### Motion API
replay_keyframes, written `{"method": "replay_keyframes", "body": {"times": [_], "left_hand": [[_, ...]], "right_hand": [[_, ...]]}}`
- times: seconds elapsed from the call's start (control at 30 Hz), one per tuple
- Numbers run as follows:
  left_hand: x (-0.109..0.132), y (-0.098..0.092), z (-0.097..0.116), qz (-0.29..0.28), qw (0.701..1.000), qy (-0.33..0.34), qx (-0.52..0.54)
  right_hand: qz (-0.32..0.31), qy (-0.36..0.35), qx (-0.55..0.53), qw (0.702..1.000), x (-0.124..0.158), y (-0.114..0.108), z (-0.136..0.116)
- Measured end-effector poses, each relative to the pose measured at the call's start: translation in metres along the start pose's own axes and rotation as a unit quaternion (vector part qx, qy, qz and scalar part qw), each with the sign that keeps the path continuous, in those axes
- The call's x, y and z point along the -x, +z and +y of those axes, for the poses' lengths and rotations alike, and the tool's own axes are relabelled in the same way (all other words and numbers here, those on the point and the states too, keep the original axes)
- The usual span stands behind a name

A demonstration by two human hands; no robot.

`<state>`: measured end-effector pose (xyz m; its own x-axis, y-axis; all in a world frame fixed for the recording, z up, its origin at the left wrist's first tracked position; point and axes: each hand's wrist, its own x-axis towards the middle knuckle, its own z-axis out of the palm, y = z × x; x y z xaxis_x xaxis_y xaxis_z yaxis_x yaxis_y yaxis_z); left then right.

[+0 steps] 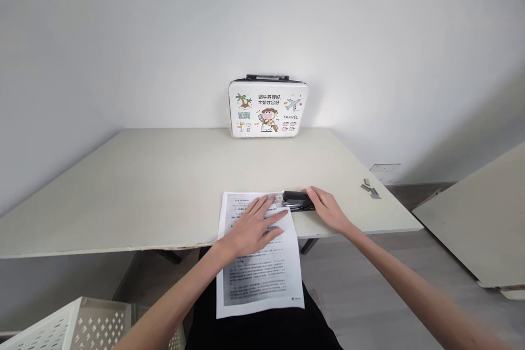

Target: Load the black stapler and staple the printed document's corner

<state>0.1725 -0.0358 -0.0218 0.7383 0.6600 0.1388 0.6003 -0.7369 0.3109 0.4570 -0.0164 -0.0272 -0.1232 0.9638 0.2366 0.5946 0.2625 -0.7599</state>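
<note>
Printed paper (259,262) overhangs the table (164,186) edge, left hand (252,225) spread flat on it, right hand (326,209) pressing the black stapler (296,200) at its top-right corner.

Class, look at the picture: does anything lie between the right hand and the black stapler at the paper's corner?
Nothing visible does. The right hand already rests on the stapler, whose front sits at the top right corner of the paper; the left hand presses the sheet flat.

At frame centre, paper (259,254) overhangs the table's (164,186) near edge, with a stapler (298,200) on its upper right corner. A case (268,108) stands behind against the wall; staples (370,188) lie right, a basket (74,325) lower left.
</note>
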Motion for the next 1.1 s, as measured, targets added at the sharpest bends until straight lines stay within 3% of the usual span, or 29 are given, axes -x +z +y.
{"method": "replay_keyframes", "body": {"times": [0.1, 0.23, 0.73, 0.93, 1.1], "left_hand": [[0.006, -0.005, -0.005, 0.003, 1.0, 0.002, -0.005], [0.012, -0.011, -0.012, 0.0, 1.0, -0.006, -0.014], [0.017, -0.018, -0.032, 0.007, 0.998, -0.037, -0.059], [0.005, -0.014, -0.051, 0.026, 0.996, -0.028, -0.082], [-0.03, -0.013, -0.068, 0.005, 0.994, -0.043, -0.1]], "right_hand": [[-0.025, 0.02, -0.025, 0.999, 0.003, -0.004, 0.003], [-0.061, -0.006, -0.056, 0.997, 0.001, -0.006, 0.001], [-0.004, 0.041, -0.097, 0.994, -0.003, -0.005, 0.005], [0.034, 0.052, -0.111, 0.992, -0.005, -0.005, 0.007], [0.054, 0.053, -0.132, 0.988, -0.006, -0.002, 0.012]]}}
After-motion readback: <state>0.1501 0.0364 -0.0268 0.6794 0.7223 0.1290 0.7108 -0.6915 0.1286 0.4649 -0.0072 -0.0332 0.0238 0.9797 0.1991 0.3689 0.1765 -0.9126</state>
